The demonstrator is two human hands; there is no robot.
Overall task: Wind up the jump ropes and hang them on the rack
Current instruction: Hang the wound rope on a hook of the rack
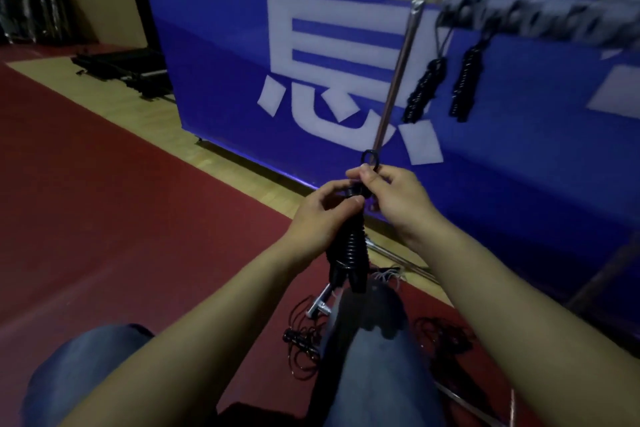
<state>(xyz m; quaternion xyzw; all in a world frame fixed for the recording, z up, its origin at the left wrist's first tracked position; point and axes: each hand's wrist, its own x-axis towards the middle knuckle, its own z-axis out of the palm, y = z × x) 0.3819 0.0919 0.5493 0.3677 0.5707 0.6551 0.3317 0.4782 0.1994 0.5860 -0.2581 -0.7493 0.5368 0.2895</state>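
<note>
The left hand [320, 215] grips the upper part of a wound jump rope [348, 246], fingers curled round the bundle, which hangs down in front of the person's knees. The right hand [388, 194] pinches the small black loop [371, 158] standing up at the bundle's top, thumb and forefinger closed on it.

Beyond the hands stands a metal rack [398, 73]: one upright post, with a blurred top bar reaching to the right. Two wound ropes [420, 90] hang from that bar near the post, side by side.

Loose black ropes [304, 340] lie tangled on the red floor [104, 201] by the rack's foot. Behind the rack is a blue banner [207, 62] with large white characters; dark equipment [121, 69] sits at the far left wall.
</note>
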